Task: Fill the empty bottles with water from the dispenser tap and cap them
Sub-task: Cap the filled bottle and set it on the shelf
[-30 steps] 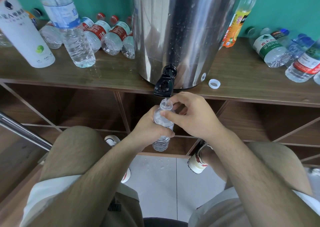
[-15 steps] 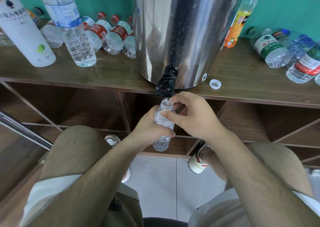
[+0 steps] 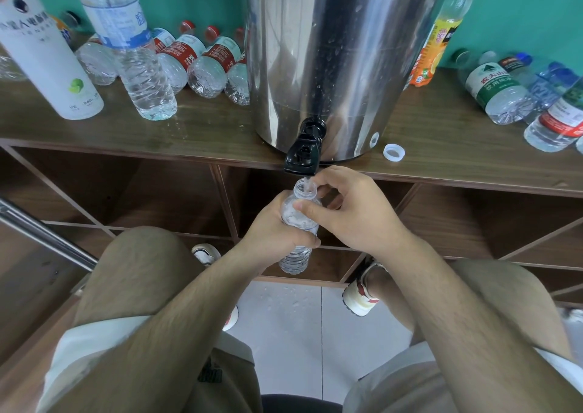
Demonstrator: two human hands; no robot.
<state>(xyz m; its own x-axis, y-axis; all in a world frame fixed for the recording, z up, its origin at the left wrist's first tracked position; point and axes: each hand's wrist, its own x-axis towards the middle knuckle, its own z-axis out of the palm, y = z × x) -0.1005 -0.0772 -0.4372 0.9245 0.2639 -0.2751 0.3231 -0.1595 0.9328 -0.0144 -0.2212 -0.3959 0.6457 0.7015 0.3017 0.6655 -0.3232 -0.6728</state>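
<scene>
Left hand, right hand grip bottle under tap.

green-label bottle — "农夫山"; white bottle — "240"

Person wears white sleeves, khaki shorts, red-trimmed shoes
</scene>
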